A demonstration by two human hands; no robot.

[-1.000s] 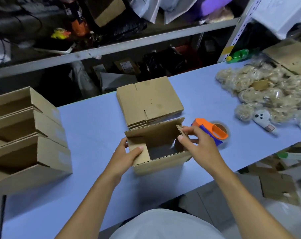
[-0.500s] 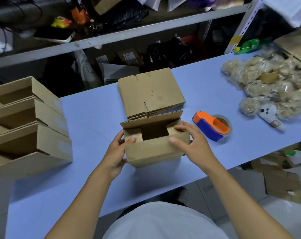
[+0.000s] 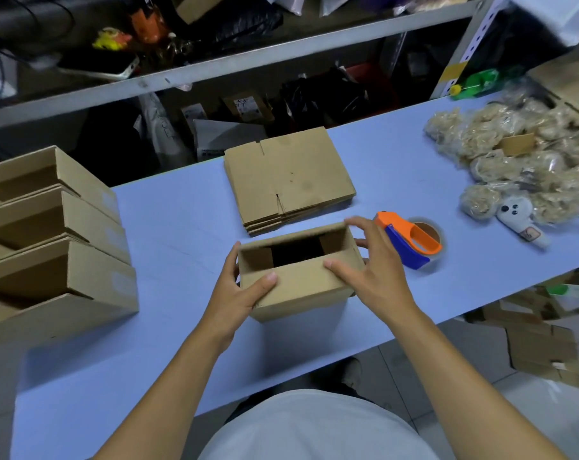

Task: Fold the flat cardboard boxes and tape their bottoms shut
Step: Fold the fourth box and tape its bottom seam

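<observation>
Head view: blue table (image 3: 182, 234), cluttered metal shelf (image 3: 215, 66) behind it. Half-folded box (image 3: 298, 283) at table centre, left hand (image 3: 240, 290) gripping its left end, right hand (image 3: 369, 270) spread over the right flaps. Flat box stack (image 3: 288, 177) just behind box, tape dispenser (image 3: 411, 240) right, finished boxes (image 3: 49, 240) far left, bagged toys (image 3: 520, 167) far right.

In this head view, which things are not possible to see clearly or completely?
- Box being folded: its underside is hidden by its own walls; the inside is dark.
- Tape roll: partly covered by the orange and blue dispenser.
- Right hand: hides the box's right end.
- Folded boxes at left: cut off by the frame edge.
- Bagged items at right: blurred, contents unclear.
</observation>
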